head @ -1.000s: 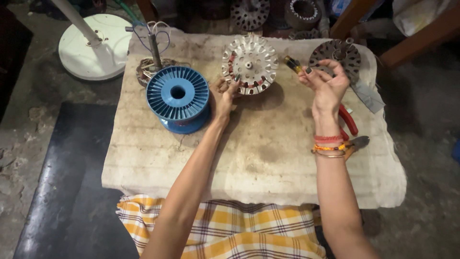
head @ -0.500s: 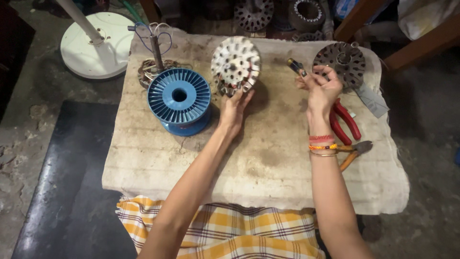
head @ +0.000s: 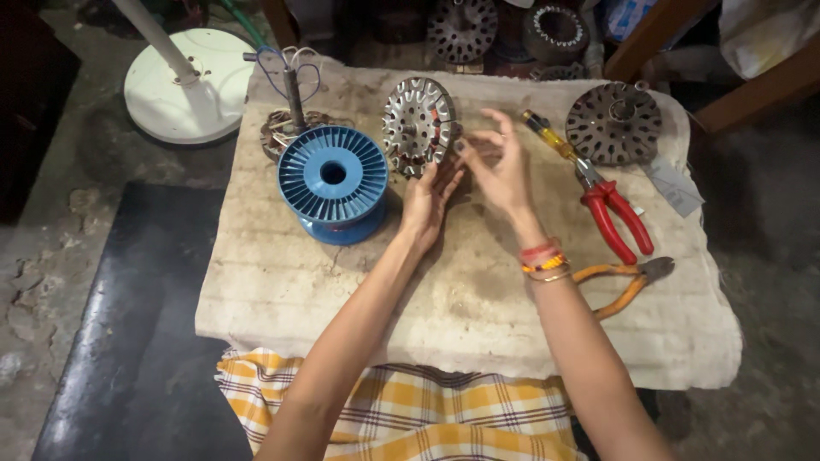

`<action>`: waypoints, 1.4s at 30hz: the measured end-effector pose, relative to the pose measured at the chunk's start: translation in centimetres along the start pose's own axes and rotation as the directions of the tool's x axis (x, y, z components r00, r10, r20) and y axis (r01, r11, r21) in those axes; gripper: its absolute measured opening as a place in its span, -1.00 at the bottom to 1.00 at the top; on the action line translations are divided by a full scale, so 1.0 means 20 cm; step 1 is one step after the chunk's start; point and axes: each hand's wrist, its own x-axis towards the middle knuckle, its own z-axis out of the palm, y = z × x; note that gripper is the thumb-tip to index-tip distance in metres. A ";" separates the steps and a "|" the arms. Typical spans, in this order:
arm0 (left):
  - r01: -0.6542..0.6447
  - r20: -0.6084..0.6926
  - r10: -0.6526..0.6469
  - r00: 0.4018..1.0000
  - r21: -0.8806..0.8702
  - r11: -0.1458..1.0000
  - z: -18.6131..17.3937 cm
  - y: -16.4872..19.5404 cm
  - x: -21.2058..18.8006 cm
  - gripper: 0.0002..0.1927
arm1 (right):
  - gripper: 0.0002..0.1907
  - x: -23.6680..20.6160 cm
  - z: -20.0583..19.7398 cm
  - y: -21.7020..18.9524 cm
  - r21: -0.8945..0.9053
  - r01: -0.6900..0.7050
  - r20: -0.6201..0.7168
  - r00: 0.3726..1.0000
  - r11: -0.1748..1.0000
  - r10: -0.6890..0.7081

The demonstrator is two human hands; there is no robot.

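Observation:
My left hand [head: 430,198] holds a round slotted metal stator core [head: 418,125] tilted up on its edge at the far middle of the cloth-covered table [head: 478,324]. My right hand [head: 500,162] hovers just right of the core with fingers spread, holding nothing. A blue plastic spool [head: 333,182] stands immediately left of the left hand. A second, darker slotted metal disc [head: 613,122] lies flat at the far right of the table.
Red-handled pliers [head: 613,215], a yellow-handled screwdriver [head: 553,139] and orange-handled cutters [head: 628,283] lie on the right. A wound coil with a rod and blue wires [head: 290,109] sits behind the spool. A white fan base [head: 188,85] stands on the floor at far left.
The left hand has turned the core from facing up to standing on edge. The right hand has moved left from the dark disc toward the core, fingers spread.

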 end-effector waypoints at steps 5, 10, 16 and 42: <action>-0.013 -0.007 0.014 1.000 0.038 0.999 0.00 0.00 0.00 -0.61 | -0.27 0.03 0.17 -0.04 0.053 -0.035 -0.055 0.998 0.998 0.038; 0.061 0.087 -0.072 0.994 0.131 0.989 -0.02 -0.04 0.01 -0.57 | -0.25 0.04 0.12 -0.03 0.140 -0.141 -0.076 0.985 0.980 0.153; 0.261 0.193 -0.335 0.922 0.329 0.908 -0.01 -0.06 -0.02 -0.58 | -0.18 0.16 -0.03 0.01 0.129 -0.116 0.064 0.992 0.985 0.109; -0.373 0.279 0.495 0.823 0.922 0.101 -0.09 0.08 0.03 0.02 | 0.05 0.05 -0.35 0.11 -0.007 -0.536 0.503 0.728 0.844 0.467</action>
